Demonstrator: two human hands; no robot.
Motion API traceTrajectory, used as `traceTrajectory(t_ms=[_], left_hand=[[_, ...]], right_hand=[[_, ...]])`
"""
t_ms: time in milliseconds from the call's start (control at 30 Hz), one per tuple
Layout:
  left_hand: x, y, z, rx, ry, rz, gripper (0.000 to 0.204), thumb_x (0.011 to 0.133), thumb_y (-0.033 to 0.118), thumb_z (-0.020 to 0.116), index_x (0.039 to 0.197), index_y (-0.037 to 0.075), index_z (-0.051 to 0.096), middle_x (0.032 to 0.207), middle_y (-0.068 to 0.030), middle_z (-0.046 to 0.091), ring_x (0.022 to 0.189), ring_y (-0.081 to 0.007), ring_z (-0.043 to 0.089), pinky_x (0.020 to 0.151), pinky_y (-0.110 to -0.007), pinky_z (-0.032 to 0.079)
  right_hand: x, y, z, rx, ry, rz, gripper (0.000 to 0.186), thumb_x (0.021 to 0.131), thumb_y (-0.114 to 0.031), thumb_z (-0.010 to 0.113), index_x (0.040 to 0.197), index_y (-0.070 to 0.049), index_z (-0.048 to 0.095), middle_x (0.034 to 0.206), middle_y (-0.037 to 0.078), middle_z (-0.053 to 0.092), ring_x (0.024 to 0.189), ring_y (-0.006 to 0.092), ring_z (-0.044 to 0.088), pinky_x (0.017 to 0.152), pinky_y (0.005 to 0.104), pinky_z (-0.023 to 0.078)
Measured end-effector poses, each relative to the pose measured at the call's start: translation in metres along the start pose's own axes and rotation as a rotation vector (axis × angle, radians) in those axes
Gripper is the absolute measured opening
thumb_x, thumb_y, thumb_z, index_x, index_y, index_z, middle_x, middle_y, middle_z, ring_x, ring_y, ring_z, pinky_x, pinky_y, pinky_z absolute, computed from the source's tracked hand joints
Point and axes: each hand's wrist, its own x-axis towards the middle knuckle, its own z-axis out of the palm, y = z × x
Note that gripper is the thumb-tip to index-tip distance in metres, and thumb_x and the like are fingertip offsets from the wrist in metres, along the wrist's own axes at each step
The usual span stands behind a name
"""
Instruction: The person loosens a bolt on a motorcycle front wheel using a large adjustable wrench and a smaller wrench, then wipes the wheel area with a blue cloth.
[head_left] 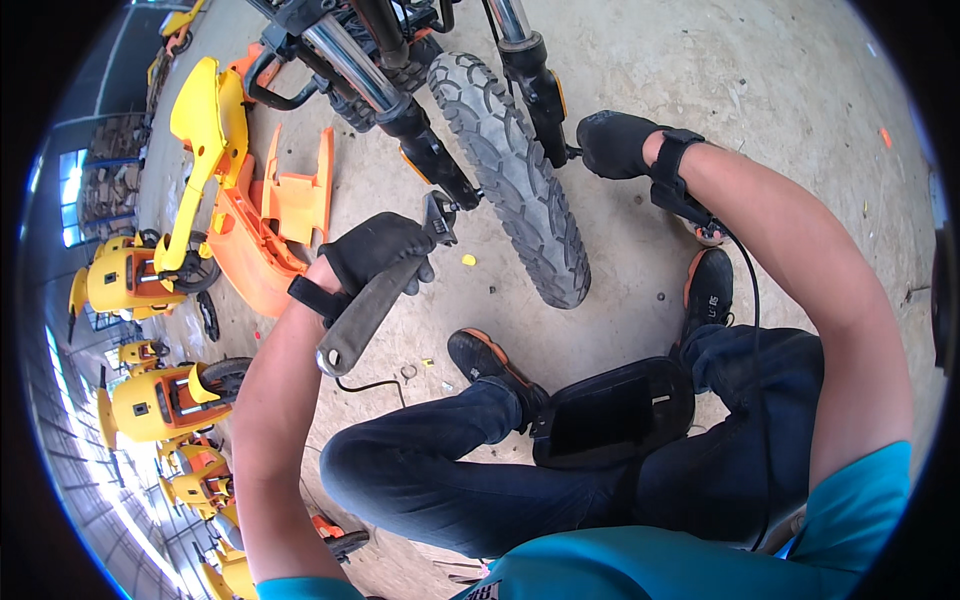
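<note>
My left hand (378, 252), in a black glove, grips a large grey adjustable wrench (375, 300). The wrench jaw sits at the axle on the left side of a knobby black front wheel (520, 170). That wheel hangs between two black and chrome fork legs (400, 100) of a small vehicle. My right hand (615, 143), also gloved in black, presses against the right end of the axle next to the other fork leg (535, 80). I sit on the concrete floor with my legs in dark jeans spread either side of the wheel.
Orange and yellow plastic body panels (255, 200) lie on the floor to the left. Several yellow and orange small vehicles (150, 400) stand along the left edge. A black pouch (615, 410) rests on my lap. A washer (409, 372) and small bits lie on the concrete.
</note>
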Motion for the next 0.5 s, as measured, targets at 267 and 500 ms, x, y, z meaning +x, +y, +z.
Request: traceTrajectory(t_ms=[267, 500], left_hand=[[-0.004, 0.021, -0.006, 0.280, -0.017, 0.021, 0.020, 0.087, 0.017, 0.052, 0.091, 0.001, 0.062, 0.075, -0.0072, 0.064, 0.061, -0.0124, 0.060, 0.054, -0.025, 0.048], [0.002, 0.025, -0.009, 0.217, -0.063, -0.016, 0.022, 0.088, 0.020, 0.050, 0.092, 0.002, 0.061, 0.071, -0.0051, 0.062, 0.057, -0.0106, 0.055, 0.049, -0.023, 0.043]], right_hand=[[0.000, 0.000, 0.001, 0.007, 0.016, 0.011, 0.021, 0.073, -0.014, 0.051, 0.071, 0.002, 0.063, 0.075, 0.023, 0.062, 0.074, 0.0375, 0.061, 0.067, 0.0421, 0.049], [0.000, -0.002, 0.000, 0.012, 0.010, 0.016, 0.022, 0.074, -0.015, 0.051, 0.071, 0.003, 0.063, 0.075, 0.023, 0.062, 0.074, 0.0374, 0.062, 0.067, 0.0417, 0.049]])
